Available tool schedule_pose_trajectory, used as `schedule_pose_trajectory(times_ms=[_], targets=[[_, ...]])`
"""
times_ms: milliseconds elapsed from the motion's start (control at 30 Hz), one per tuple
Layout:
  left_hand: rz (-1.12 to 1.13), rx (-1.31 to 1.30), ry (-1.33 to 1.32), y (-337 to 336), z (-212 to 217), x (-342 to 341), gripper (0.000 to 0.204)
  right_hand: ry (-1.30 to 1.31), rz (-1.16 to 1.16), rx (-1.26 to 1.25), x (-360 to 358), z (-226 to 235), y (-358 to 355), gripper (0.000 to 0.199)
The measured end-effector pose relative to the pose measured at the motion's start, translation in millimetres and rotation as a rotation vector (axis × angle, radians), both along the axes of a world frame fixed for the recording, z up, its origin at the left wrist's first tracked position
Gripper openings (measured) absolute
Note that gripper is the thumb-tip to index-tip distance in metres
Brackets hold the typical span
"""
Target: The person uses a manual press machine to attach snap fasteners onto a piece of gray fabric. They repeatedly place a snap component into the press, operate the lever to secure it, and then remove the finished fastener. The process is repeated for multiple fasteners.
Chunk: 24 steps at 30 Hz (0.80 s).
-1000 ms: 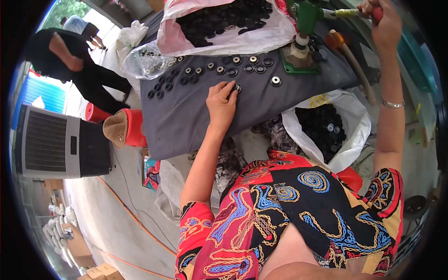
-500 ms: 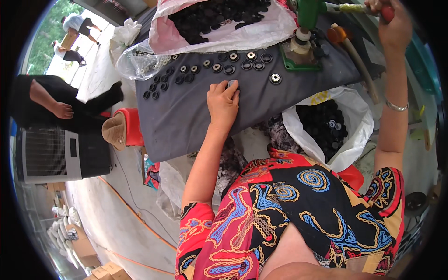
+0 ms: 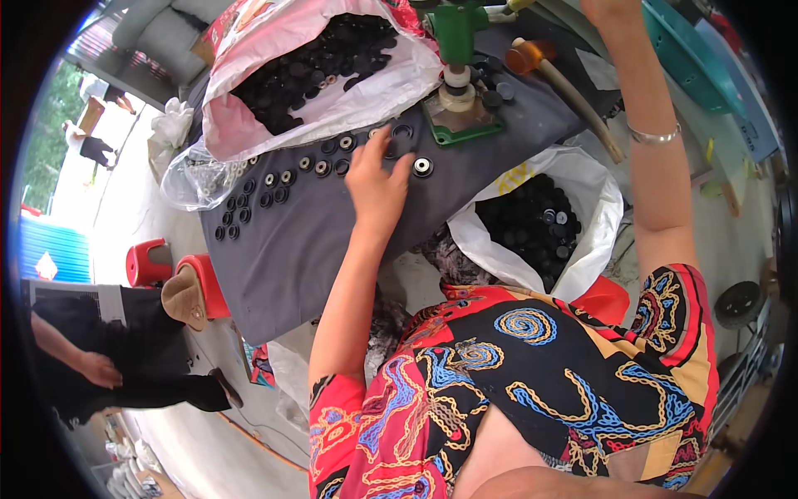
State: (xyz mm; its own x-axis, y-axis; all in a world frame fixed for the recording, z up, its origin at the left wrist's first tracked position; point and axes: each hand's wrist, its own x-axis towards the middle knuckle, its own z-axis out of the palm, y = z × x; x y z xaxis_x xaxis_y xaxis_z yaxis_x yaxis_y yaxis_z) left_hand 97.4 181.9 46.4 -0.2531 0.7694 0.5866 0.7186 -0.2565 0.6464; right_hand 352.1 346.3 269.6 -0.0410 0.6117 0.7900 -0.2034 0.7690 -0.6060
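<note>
My left hand [image 3: 378, 183] is over the grey cloth-covered table [image 3: 283, 258], its fingers apart and holding nothing I can see. Its fingertips are close to a black ring [image 3: 402, 131] and a small part partly hidden behind the index finger. Several black rings, some with shiny metal centres, lie in loose rows left of the hand. To its right is a single black ring with a metal centre [image 3: 423, 167]. My right hand [image 3: 611, 8] is raised at the upper edge, beyond the green hand press [image 3: 455, 37]; its fingers are cut off from view.
A white sack of black round parts [image 3: 220, 112] lies at the back. Another open white sack [image 3: 598, 204] holds black caps below the table's right side. A mallet [image 3: 532, 56] rests right of the press. At left are red stools [image 3: 150, 262] and another person's hand [image 3: 100, 370].
My left hand has let go of the small round piece it pinched, opened and reached toward the rings. My right hand, earlier on the press lever, is now mostly out of view. The view has turned.
</note>
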Motion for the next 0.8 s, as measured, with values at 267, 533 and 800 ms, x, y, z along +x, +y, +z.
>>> schedule_pose_trajectory(times_ms=[267,533,800], targets=[[-0.043,-0.038,-0.052,93.3,1.2,60.5,0.059,-0.003,0.032,-0.044,-4.9,8.5,3.7,0.031],[-0.012,-0.004,-0.04,123.3,-4.8,69.7,0.06,-0.087,-0.126,0.139,0.7,0.1,-0.7,0.033],[-0.056,0.025,-0.152,116.8,-4.0,66.4,0.063,-0.145,0.099,0.283,33.8,-96.0,-55.9,0.01]])
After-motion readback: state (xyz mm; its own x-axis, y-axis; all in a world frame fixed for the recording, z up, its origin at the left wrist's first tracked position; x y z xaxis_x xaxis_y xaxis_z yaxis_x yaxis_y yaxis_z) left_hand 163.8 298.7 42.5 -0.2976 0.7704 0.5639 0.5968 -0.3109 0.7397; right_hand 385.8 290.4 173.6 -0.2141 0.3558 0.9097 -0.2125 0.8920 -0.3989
